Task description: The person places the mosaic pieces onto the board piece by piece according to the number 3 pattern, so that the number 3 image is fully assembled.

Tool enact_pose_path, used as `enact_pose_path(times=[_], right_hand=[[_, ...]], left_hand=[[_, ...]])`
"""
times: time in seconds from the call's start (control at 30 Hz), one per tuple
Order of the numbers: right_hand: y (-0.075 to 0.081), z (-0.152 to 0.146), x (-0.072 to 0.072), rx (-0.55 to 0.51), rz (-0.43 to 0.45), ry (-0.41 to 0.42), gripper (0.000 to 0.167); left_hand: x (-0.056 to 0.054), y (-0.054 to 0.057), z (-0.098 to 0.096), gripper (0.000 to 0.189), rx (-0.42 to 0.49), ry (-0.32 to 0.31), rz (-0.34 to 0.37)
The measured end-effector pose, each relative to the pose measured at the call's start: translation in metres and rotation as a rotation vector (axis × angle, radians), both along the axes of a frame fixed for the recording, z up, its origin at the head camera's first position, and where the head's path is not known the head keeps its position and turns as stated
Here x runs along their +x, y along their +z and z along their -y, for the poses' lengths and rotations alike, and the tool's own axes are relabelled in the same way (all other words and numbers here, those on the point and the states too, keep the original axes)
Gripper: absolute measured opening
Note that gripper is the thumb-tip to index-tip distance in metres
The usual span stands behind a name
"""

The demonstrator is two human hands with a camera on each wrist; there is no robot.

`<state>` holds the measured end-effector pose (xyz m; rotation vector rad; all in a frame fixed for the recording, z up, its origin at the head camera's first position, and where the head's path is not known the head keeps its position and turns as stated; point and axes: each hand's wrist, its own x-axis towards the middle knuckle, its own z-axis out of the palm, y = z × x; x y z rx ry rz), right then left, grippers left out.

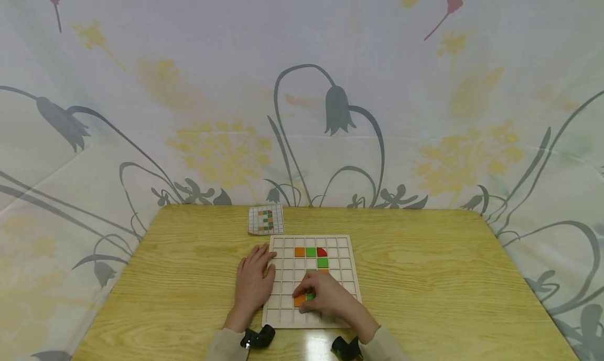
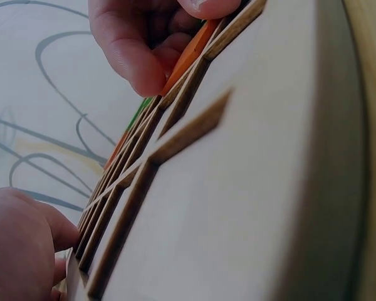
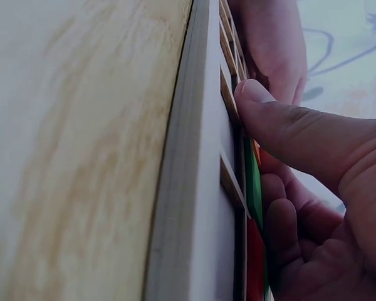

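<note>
A pale wooden grid board (image 1: 278,319) lies on the table. My left hand (image 1: 255,279) rests along its left edge, fingers extended. My right hand (image 1: 327,293) is over the lower middle, thumb and fingers pinching an orange square tile (image 1: 299,301) at a grid cell; the left wrist view shows this orange tile (image 2: 191,53) tilted between the fingertips. A green tile (image 1: 310,296) beside it is partly covered by the right hand. Farther up are another orange tile (image 1: 299,252), a green tile (image 1: 310,252), a red quarter-round tile (image 1: 322,252) and a second green tile (image 1: 322,263).
A card (image 1: 279,225) printed with a coloured grid pattern lies behind the board's far left corner. The yellowish wooden table (image 1: 434,266) reaches back to a flower-patterned cloth (image 1: 302,156). Black devices are on both wrists.
</note>
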<state>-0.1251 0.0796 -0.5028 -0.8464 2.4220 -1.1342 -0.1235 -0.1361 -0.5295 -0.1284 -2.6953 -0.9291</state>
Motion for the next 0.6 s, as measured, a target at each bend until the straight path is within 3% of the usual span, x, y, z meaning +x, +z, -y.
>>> enact_pose_path(times=[0.27,0.47,0.6], right_hand=[[0.003,-0.002,0.002,0.001,-0.027,0.005,0.024],[0.002,-0.004,0.001,-0.054,-0.041,0.026,0.024],[0.0,-0.007,0.001,-0.076,-0.058,0.02,0.023]], left_hand=[[-0.003,0.001,0.001,0.027,0.056,-0.007,0.022],[-0.002,0.008,0.008,0.027,0.143,-0.034,-0.004],[-0.001,0.011,0.012,0.026,0.17,-0.023,0.029]])
